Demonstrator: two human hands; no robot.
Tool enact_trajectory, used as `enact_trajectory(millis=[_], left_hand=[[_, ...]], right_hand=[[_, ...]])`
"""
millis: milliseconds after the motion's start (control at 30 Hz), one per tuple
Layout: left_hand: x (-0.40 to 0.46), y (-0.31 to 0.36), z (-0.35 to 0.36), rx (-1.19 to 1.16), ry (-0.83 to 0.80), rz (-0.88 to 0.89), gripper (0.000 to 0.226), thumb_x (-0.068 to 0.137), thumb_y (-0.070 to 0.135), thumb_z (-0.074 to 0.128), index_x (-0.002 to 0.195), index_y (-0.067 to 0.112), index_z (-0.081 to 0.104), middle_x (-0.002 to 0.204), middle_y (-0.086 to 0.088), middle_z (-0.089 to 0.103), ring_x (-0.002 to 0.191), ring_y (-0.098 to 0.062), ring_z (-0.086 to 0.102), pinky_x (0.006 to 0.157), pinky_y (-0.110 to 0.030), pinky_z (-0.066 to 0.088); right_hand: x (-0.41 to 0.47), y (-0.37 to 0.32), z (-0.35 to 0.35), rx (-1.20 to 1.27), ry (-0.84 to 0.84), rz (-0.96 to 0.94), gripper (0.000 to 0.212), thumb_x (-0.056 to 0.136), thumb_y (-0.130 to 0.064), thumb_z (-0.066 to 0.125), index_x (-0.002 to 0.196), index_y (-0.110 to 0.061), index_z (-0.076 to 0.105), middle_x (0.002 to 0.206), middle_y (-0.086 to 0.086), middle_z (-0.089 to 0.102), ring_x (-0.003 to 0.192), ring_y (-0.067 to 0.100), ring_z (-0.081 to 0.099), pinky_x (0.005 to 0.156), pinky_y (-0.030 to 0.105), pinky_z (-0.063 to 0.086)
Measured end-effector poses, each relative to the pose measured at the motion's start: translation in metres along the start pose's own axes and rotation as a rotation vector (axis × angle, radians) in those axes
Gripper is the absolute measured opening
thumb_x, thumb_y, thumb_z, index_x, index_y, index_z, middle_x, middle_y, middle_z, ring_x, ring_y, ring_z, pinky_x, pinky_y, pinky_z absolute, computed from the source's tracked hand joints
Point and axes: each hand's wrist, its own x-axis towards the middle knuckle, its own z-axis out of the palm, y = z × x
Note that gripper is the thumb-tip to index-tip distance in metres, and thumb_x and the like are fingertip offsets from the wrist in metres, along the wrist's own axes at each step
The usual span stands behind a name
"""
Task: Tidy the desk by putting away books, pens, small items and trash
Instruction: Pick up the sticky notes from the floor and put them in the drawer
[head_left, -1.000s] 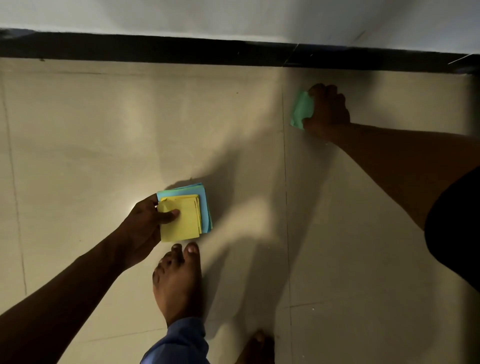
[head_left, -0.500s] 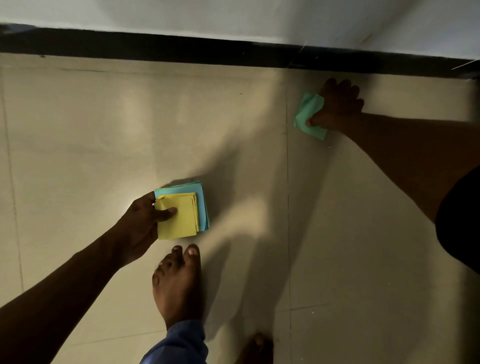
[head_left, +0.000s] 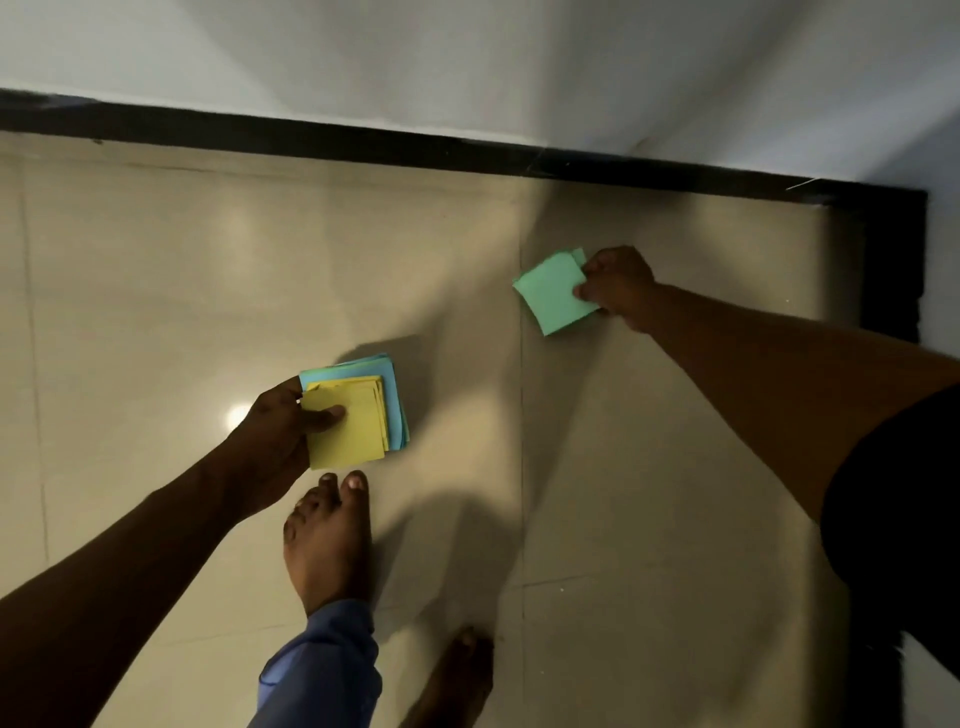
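Note:
My left hand (head_left: 283, 431) grips a stack of square paper notes (head_left: 358, 415), yellow sheets on top of blue ones, with the thumb laid across the yellow top sheet. The stack hangs just above the tiled floor in front of my foot. Over to the right, my right hand (head_left: 618, 286) pinches a few green paper notes (head_left: 556, 291) by their right edge, held above the floor near the wall.
A beige tiled floor (head_left: 156, 286) runs up to a black skirting (head_left: 311, 140) under a white wall, which turns a corner at the far right. My bare feet (head_left: 330, 545) stand at the bottom centre, one with a blue trouser cuff.
My right hand has lifted the green notes away from the skirting and drawn them back toward me. The left hand keeps its stack in the same grip. The view has tilted up.

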Motion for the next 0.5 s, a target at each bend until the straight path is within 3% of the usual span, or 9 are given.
enact_trajectory(millis=[67, 100, 167, 233, 300, 367, 500], left_hand=[[-0.010, 0.002, 0.004, -0.002, -0.055, -0.003, 0.039, 0.095, 0.002, 0.057, 0.130, 0.020, 0.064, 0.120, -0.009, 0.072, 0.104, -0.020, 0.070, 0.089, -0.038, 0.060], [-0.023, 0.007, 0.011, 0.041, -0.023, -0.012, 0.036, 0.097, 0.006, 0.056, 0.128, 0.024, 0.065, 0.120, -0.009, 0.072, 0.103, -0.015, 0.070, 0.090, -0.034, 0.060], [-0.041, 0.009, 0.019, 0.086, 0.026, 0.014, 0.028, 0.104, 0.020, 0.052, 0.124, 0.035, 0.063, 0.121, -0.010, 0.071, 0.097, 0.001, 0.067, 0.088, -0.021, 0.056], [-0.060, 0.027, 0.024, 0.082, -0.035, 0.032, 0.034, 0.101, 0.003, 0.052, 0.125, 0.023, 0.065, 0.117, -0.011, 0.071, 0.099, -0.017, 0.068, 0.094, -0.039, 0.054], [-0.075, 0.045, 0.024, 0.095, -0.062, 0.044, 0.037, 0.096, -0.007, 0.054, 0.128, 0.010, 0.062, 0.117, -0.014, 0.069, 0.103, -0.031, 0.066, 0.099, -0.051, 0.050], [-0.085, 0.056, 0.024, 0.123, -0.080, 0.079, 0.039, 0.095, -0.007, 0.057, 0.132, 0.007, 0.059, 0.122, -0.018, 0.066, 0.108, -0.036, 0.063, 0.100, -0.056, 0.049], [-0.110, 0.069, 0.023, 0.309, -0.087, 0.124, 0.047, 0.073, 0.010, 0.076, 0.118, 0.012, 0.065, 0.112, -0.013, 0.072, 0.106, -0.034, 0.066, 0.089, -0.049, 0.055]], right_hand=[[-0.023, 0.003, 0.000, 0.176, -0.021, 0.071, 0.022, 0.087, -0.003, 0.074, 0.079, -0.018, 0.059, 0.113, 0.017, 0.069, 0.107, 0.035, 0.068, 0.071, 0.038, 0.055], [-0.037, 0.003, 0.001, 0.246, -0.034, 0.111, 0.023, 0.089, -0.002, 0.070, 0.081, -0.018, 0.057, 0.116, 0.019, 0.068, 0.106, 0.036, 0.068, 0.068, 0.037, 0.054], [-0.068, -0.001, 0.003, 0.400, -0.077, 0.163, 0.023, 0.091, 0.003, 0.062, 0.101, -0.016, 0.054, 0.123, 0.018, 0.064, 0.094, 0.032, 0.068, 0.063, 0.040, 0.055], [-0.101, -0.008, 0.009, 0.489, -0.164, 0.187, 0.039, 0.091, 0.010, 0.056, 0.116, -0.018, 0.047, 0.126, 0.017, 0.058, 0.086, 0.026, 0.064, 0.065, 0.046, 0.059], [-0.135, -0.018, 0.016, 0.501, -0.289, 0.184, 0.052, 0.087, 0.019, 0.054, 0.119, -0.020, 0.042, 0.132, 0.017, 0.054, 0.098, 0.032, 0.065, 0.066, 0.046, 0.060], [-0.164, -0.027, 0.026, 0.481, -0.417, 0.150, 0.064, 0.081, 0.022, 0.056, 0.123, -0.023, 0.040, 0.129, 0.018, 0.050, 0.109, 0.038, 0.061, 0.071, 0.048, 0.061], [-0.205, -0.053, 0.039, 0.177, -0.454, -0.072, 0.073, 0.067, 0.011, 0.073, 0.120, -0.027, 0.040, 0.112, 0.018, 0.056, 0.089, 0.029, 0.062, 0.065, 0.044, 0.062]])
